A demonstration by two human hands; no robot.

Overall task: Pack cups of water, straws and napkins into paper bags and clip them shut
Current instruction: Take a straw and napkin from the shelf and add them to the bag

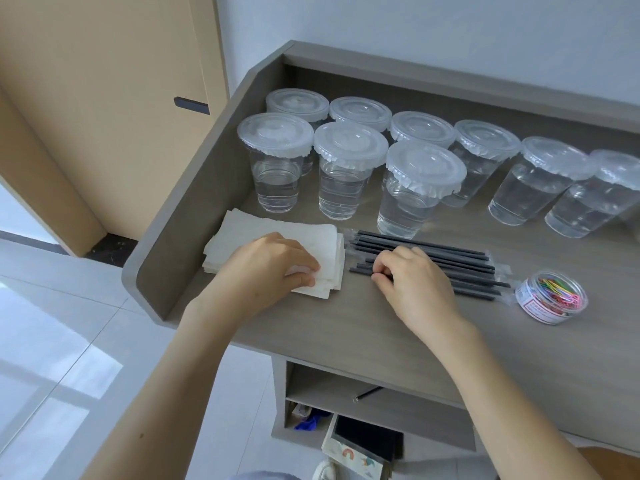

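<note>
My left fingers [302, 264] are bent and pinch the top of the stack of white napkins [242, 233]. The stack lies flat on the gray desk [346, 323], right under these fingers. It spreads out past them, toward the side wall of the desk.

My right fingers [389, 261] are curled and pinch the near end of the black straws [433, 251]. Each straw is in a clear wrapper. The straws lie in a bunch and run away from these fingers to the right. The napkins and the straws lie just beside each other, between my two sets of fingers.

Past my fingers, farther back on the desk, stand the cups of water [412, 188]. They are clear, each with a lid on top.

To the right of my right fingers, at the far end of the straws, sits a small round tub of colored paper clips [550, 296].
</note>
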